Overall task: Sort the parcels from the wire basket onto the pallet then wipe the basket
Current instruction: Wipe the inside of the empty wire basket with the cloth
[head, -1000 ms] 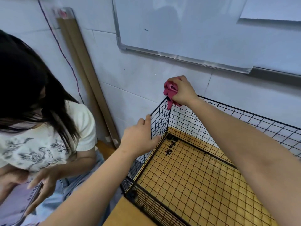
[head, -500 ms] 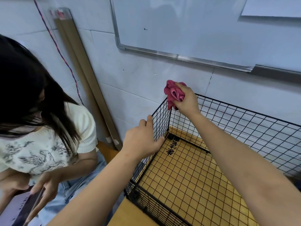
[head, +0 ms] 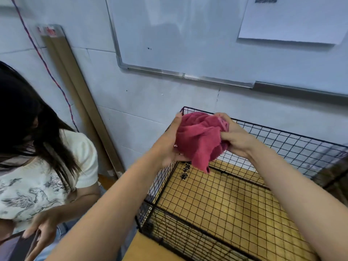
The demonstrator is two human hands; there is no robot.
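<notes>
The left grip (head: 169,146) and right grip (head: 235,138) both clutch the bunched cloth (head: 199,140) above the basket (head: 282,131). Its hanging corner could snag on the wire, though its clearance looks uncertain.

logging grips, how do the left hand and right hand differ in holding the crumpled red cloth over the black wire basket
The left hand cups the crumpled red cloth from its side, thumb pointing up; the right hand bunches it with curled fingers. The left hand's fingers go beneath the cloth; the right hand's lie over its top. Both hold it above the black wire basket.
</notes>
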